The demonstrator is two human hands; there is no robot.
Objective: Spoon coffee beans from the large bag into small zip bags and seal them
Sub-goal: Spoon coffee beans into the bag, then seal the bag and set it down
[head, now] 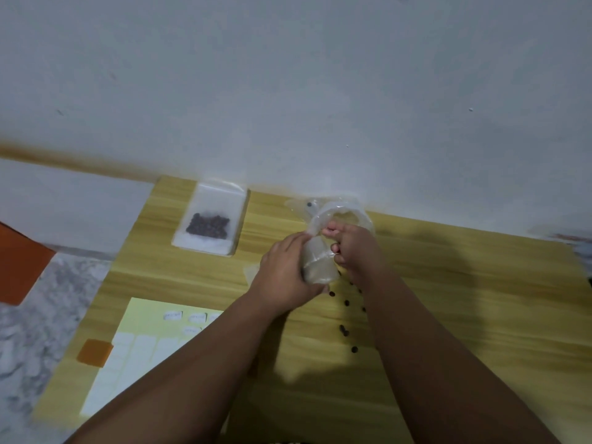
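We hold a clear crumpled plastic bag (320, 267) just above the middle of the pale wooden bench (448, 299), its upper part looping towards the far edge. Our left hand (285, 277) is wrapped round its lower part, fingers curled about the plastic, and our right hand (352, 248) pinches the bag from the other side, fingertips dug into the folds. What it contains we cannot tell. From the bag, at 5 o'clock, loose dark coffee beans (344, 330) lie scattered on the bench. At 10 o'clock a small clear zip bag holding coffee beans (209, 224) lies flat near the far edge. At 7 o'clock sits a pale yellow sheet of white labels (144, 347), with a small orange square (94, 352) beside it at the bench's left edge.
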